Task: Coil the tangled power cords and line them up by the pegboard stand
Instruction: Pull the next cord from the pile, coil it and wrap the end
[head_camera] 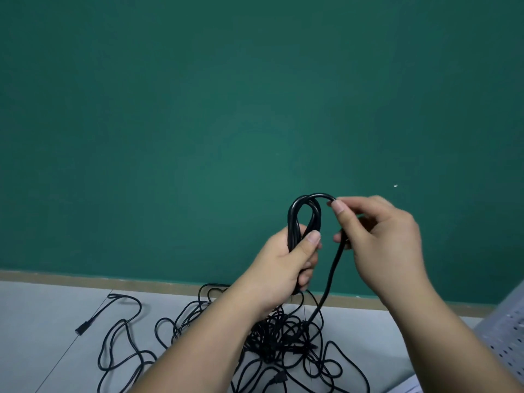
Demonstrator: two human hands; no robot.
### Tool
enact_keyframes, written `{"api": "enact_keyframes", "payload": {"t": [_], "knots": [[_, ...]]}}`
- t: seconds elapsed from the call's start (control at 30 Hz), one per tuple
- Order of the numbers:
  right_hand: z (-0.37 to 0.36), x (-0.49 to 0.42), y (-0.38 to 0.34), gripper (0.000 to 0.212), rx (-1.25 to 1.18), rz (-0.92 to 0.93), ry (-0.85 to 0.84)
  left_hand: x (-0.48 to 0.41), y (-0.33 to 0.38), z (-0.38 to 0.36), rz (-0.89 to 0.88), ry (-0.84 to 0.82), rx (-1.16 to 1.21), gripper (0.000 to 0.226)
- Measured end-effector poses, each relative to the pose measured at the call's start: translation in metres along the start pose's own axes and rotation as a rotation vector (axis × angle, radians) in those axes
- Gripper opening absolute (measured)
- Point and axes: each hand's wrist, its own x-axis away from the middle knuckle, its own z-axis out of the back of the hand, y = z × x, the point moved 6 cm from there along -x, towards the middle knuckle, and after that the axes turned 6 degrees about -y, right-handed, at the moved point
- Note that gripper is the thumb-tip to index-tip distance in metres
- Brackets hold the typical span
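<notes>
The partly wound cord coil [292, 222] stands upright, its loops gripped in the curled left hand [286, 265]. The right hand [380, 239] pinches the top strand between thumb and forefinger. This strand drops to the tangled cords [278, 338] on the floor [42, 307], left of the perforated pegboard stand [504, 336].

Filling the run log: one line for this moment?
left hand: grips cord coil | right hand: pinches its free strand | tangled cords: on floor | pegboard stand: lower right
</notes>
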Motion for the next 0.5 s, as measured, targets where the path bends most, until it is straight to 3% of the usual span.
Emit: {"api": "enact_keyframes", "payload": {"t": [0.13, 0.23, 0.33, 0.5], "knots": [[-0.013, 0.006, 0.015, 0.004, -0.346, -0.208, -0.075, -0.002, -0.003, 0.009, -0.029, 0.053, -0.093, 0.025], [-0.017, 0.005, 0.021, 0.002, -0.271, -0.192, -0.06, -0.003, -0.006, 0.009, -0.014, 0.059, -0.106, 0.025], [-0.014, 0.002, 0.029, 0.002, -0.224, -0.176, -0.029, 0.001, -0.006, -0.004, 0.017, -0.056, 0.026, 0.024], [-0.017, 0.003, 0.031, 0.006, -0.263, -0.186, -0.093, 0.002, -0.011, -0.013, 0.05, -0.136, 0.025, 0.03]]}}
